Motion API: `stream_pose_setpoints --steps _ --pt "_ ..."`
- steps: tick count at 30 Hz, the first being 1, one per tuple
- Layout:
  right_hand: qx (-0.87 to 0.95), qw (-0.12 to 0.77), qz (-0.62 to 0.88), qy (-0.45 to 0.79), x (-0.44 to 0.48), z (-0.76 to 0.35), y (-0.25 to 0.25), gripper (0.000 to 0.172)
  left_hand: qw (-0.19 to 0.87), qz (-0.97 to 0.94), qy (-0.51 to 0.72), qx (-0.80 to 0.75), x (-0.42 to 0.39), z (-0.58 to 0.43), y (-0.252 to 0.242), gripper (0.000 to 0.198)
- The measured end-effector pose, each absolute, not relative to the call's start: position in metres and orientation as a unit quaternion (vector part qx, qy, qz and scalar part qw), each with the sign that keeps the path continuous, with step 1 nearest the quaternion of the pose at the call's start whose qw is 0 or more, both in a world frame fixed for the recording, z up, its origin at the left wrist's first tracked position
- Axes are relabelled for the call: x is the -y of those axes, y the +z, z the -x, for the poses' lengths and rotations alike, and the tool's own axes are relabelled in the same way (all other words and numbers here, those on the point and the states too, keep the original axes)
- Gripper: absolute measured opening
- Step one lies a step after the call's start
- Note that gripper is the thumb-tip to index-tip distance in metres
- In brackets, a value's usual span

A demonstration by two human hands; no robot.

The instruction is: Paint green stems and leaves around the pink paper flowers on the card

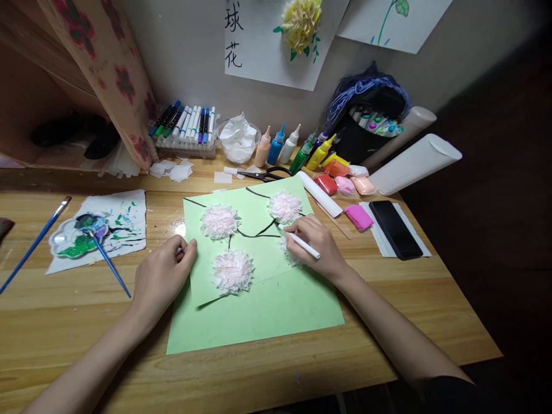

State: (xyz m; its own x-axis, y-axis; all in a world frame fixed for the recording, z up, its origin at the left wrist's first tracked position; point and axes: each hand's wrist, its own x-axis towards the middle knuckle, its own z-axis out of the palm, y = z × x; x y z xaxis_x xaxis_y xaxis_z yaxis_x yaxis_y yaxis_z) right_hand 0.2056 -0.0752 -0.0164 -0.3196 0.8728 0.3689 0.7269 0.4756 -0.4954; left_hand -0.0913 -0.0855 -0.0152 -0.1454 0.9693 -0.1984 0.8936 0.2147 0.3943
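A light green sheet of paper (259, 305) lies on the table, bearing several fluffy pale pink paper flowers and dark drawn lines. One flower (233, 272) sits at the lower left of the sheet, another (219, 222) above it, and a third (285, 207) at the upper right. My right hand (317, 244) is closed around a white marker (307, 246), its tip against the dark line below the upper right flower. That hand partly covers a further flower. At the sheet's left edge rests my left hand (166, 270), fingers curled; whatever might be inside is hidden.
On the left, a stained palette (77, 247) and two blue brushes lie on or near a paint-marked paper. Along the wall stand a marker rack (185, 146), a plastic bowl (239, 152), several paint bottles and scissors (269, 175). Clay packets and a phone (395, 230) lie right.
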Motion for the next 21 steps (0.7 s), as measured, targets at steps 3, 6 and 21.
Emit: stream_pose_setpoints --steps 3,6,21 --pt "0.799 0.301 0.507 0.118 0.0748 -0.2059 -0.0173 0.005 0.207 -0.62 0.09 -0.752 0.0855 0.0911 -0.0152 0.032" --pt "0.797 0.297 0.513 0.116 0.0751 -0.2056 -0.0185 0.005 0.207 -0.619 0.09 -0.752 0.085 0.0909 -0.015 0.032" --pt "0.799 0.301 0.505 0.124 0.0762 -0.2034 -0.0159 0.005 0.206 -0.627 0.101 -0.744 0.0861 0.0917 -0.0134 0.031"
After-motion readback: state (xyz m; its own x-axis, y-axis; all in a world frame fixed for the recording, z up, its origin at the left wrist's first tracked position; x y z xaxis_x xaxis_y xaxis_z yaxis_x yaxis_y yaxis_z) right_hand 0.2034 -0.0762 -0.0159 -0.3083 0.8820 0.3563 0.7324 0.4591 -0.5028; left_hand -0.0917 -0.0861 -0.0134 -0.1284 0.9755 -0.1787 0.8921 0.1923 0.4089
